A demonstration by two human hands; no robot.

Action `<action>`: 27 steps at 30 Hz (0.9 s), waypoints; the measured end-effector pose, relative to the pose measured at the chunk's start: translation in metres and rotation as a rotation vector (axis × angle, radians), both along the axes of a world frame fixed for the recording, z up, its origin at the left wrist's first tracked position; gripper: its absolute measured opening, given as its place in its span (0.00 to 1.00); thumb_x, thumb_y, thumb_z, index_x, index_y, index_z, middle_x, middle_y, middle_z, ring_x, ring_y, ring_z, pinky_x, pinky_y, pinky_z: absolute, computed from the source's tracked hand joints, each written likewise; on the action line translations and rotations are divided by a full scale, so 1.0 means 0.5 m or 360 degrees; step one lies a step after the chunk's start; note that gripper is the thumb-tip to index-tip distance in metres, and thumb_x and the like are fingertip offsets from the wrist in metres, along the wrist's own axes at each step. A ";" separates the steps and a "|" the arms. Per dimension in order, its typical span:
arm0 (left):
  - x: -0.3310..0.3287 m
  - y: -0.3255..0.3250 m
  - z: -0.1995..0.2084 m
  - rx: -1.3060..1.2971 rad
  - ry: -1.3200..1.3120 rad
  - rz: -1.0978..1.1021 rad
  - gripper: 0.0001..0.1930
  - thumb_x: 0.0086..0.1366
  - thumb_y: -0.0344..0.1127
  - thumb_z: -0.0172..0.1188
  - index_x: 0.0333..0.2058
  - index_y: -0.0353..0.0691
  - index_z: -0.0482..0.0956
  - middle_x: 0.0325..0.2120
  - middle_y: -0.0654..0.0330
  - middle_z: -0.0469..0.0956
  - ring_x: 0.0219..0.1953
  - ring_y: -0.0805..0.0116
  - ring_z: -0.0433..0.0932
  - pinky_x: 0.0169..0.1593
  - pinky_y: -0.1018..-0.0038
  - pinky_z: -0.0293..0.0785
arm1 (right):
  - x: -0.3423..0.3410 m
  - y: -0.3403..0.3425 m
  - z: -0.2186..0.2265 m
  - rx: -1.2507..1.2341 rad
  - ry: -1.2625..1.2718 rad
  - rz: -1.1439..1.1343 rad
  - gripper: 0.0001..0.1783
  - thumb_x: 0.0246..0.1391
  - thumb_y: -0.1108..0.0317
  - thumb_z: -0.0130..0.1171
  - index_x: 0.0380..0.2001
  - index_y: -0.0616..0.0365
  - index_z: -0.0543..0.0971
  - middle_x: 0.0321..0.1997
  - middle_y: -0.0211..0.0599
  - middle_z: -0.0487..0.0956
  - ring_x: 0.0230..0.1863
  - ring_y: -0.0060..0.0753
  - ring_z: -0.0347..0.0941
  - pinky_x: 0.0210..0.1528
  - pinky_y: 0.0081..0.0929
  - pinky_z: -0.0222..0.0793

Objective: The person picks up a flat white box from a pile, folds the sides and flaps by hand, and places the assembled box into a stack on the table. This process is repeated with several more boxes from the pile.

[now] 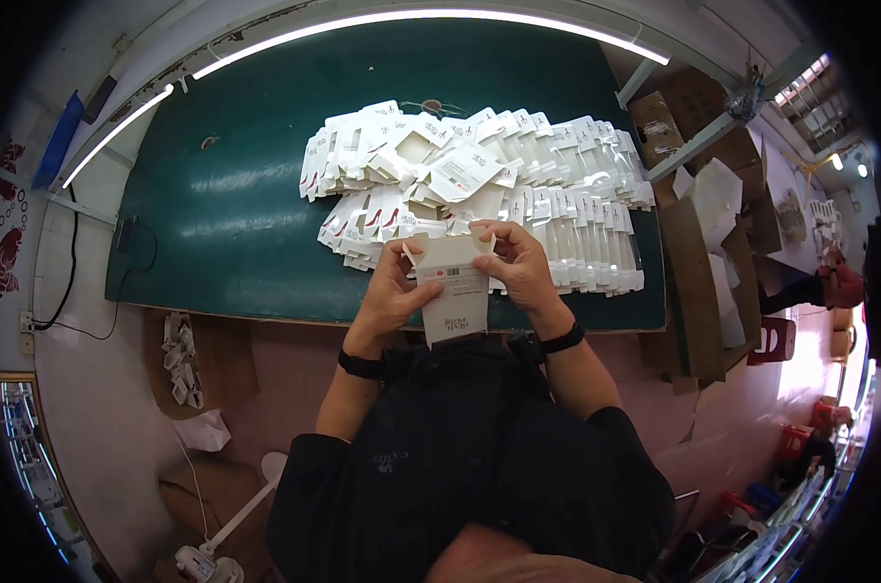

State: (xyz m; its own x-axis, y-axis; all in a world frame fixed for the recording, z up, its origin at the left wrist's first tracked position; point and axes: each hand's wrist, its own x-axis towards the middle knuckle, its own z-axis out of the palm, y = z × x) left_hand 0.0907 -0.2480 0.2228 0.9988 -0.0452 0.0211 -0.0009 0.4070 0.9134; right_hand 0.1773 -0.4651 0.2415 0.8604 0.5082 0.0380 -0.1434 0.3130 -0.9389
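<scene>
Between my two hands, at the table's near edge, I hold a small white folding carton (455, 301) with its flaps standing up at the far end. My left hand (397, 289) pinches its left side, the thumb lying on the printed panel. On the other side my right hand (518, 267) grips the flap at the upper right corner between thumb and fingers. Just beyond lies a heap of similar white cartons (465, 173), some with red shoe-like pictures. Rows of flat cartons with clear windows (576, 233) overlap to the right.
The green table (226, 214) reaches far back under a bright tube lamp (431, 17). At the right stands a large cardboard box (698, 282) with white sheets. Below the left edge, another box (202, 369) holds white pieces. People are visible at the far right.
</scene>
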 end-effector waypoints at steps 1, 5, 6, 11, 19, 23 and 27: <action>0.003 -0.005 -0.002 -0.0002 0.0012 0.0000 0.29 0.59 0.23 0.71 0.54 0.45 0.65 0.53 0.58 0.71 0.56 0.67 0.73 0.59 0.68 0.74 | -0.002 0.003 0.002 0.0030 -0.0004 -0.0098 0.17 0.54 0.75 0.71 0.44 0.57 0.75 0.47 0.30 0.79 0.48 0.21 0.76 0.49 0.22 0.75; 0.015 -0.018 0.003 -0.0007 -0.0132 0.0148 0.29 0.58 0.21 0.70 0.53 0.45 0.64 0.54 0.58 0.70 0.58 0.66 0.71 0.61 0.67 0.71 | -0.007 0.005 -0.003 0.0034 -0.0046 -0.0214 0.18 0.54 0.75 0.71 0.45 0.56 0.76 0.49 0.31 0.79 0.51 0.22 0.75 0.51 0.21 0.74; 0.014 -0.019 0.001 -0.0028 -0.0162 0.0162 0.29 0.58 0.20 0.70 0.53 0.46 0.64 0.54 0.58 0.70 0.59 0.65 0.70 0.62 0.67 0.70 | -0.008 0.004 -0.006 0.0033 -0.0036 -0.0216 0.18 0.54 0.75 0.71 0.45 0.56 0.76 0.49 0.31 0.79 0.51 0.22 0.75 0.51 0.21 0.74; 0.017 -0.015 -0.020 -0.0058 -0.0305 0.0183 0.30 0.58 0.17 0.68 0.53 0.46 0.63 0.55 0.58 0.67 0.61 0.65 0.68 0.60 0.66 0.75 | -0.006 0.001 -0.019 0.0080 0.0033 -0.0113 0.19 0.53 0.76 0.71 0.46 0.57 0.76 0.48 0.30 0.79 0.48 0.20 0.74 0.51 0.19 0.73; 0.012 -0.005 -0.025 -0.0041 -0.0329 0.0142 0.30 0.57 0.16 0.68 0.51 0.46 0.62 0.51 0.59 0.67 0.58 0.67 0.68 0.59 0.66 0.75 | -0.005 0.003 -0.033 0.0039 -0.0047 -0.0079 0.17 0.56 0.77 0.69 0.47 0.59 0.75 0.45 0.29 0.79 0.47 0.20 0.75 0.50 0.21 0.78; 0.009 0.006 -0.023 0.0079 -0.0356 0.0108 0.32 0.58 0.16 0.68 0.55 0.46 0.61 0.50 0.60 0.67 0.56 0.68 0.69 0.54 0.68 0.80 | -0.011 0.008 -0.033 0.0007 -0.0030 -0.0067 0.17 0.56 0.77 0.69 0.48 0.59 0.75 0.45 0.30 0.80 0.47 0.20 0.76 0.50 0.21 0.77; -0.004 0.013 0.003 0.0195 -0.0256 0.0047 0.34 0.60 0.19 0.67 0.61 0.44 0.60 0.48 0.61 0.68 0.53 0.70 0.71 0.50 0.72 0.81 | -0.020 0.012 -0.026 -0.0009 0.0008 -0.0053 0.20 0.57 0.76 0.69 0.51 0.60 0.75 0.46 0.30 0.80 0.47 0.20 0.76 0.50 0.21 0.76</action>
